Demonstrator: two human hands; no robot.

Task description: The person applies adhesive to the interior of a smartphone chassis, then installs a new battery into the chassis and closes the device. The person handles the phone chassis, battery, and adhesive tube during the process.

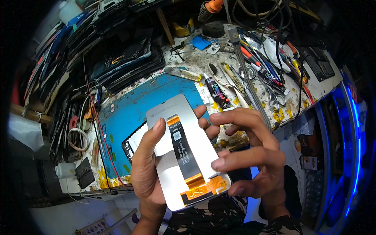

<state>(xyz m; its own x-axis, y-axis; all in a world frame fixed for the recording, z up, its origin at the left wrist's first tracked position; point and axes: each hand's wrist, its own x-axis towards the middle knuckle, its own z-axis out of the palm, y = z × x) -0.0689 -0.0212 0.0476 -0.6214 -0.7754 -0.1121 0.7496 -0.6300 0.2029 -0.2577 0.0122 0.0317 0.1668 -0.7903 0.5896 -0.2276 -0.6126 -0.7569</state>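
My left hand [147, 166] grips a phone screen [162, 137], its back turned up toward me. The thumb lies along the left edge and the fingertips show past the right edge. Down the silver back runs a black ribbon cable [182, 149], with orange flex circuitry [207, 188] at the lower end. My right hand [262, 156] is at the lower right side, fingers bent and apart. One fingertip touches the screen's edge, and the thumb is by the bottom corner. Partly hidden behind my left hand, a black-edged phone part [129, 147] lies on the blue mat [117, 113].
Stacks of phone panels [129, 66] crowd the back left. A utility knife [182, 73], a black glue tube [216, 92], tweezers and scissors [276, 100] lie on the stained workbench [176, 56]. Cables [280, 51] hang at the right. A tape roll [78, 139] sits at left.
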